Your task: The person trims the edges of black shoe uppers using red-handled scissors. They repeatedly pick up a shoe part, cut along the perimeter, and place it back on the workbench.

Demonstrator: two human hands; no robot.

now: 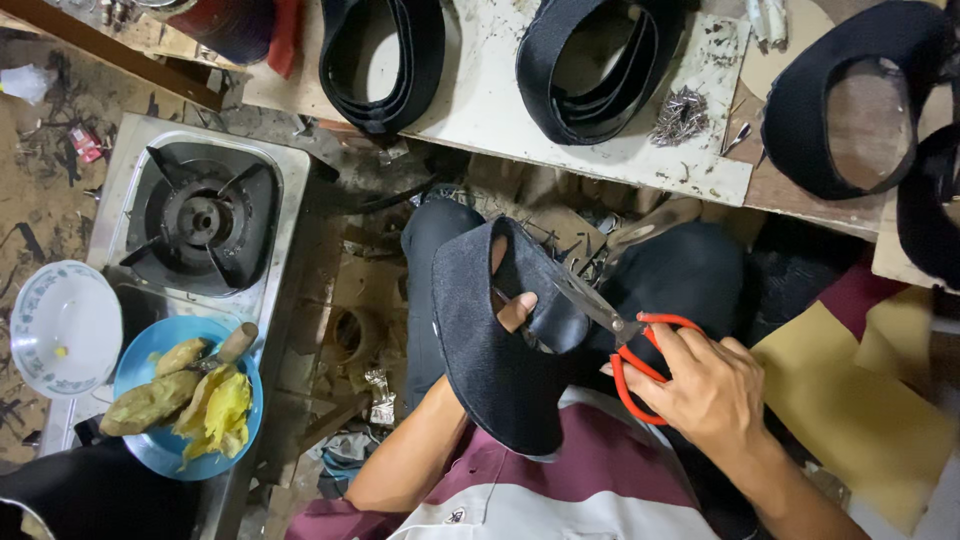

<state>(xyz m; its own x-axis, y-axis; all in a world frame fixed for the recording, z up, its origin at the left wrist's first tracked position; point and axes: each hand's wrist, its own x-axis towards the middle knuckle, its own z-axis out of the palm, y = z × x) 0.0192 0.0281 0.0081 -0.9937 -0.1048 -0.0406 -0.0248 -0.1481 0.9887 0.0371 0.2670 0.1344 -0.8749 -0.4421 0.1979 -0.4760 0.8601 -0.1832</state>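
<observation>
My left hand is tucked inside a dark fabric shoe upper, with only fingertips showing through its opening, and it holds the piece up over my lap. My right hand grips red-handled scissors. Their blades point up and left, with the tips at the edge of the upper's opening.
A gas stove stands at the left, with a white plate and a blue plate of yellow food beside it. The workbench holds black fabric loops, more uppers and a pile of nails. Yellow sheets lie at the right.
</observation>
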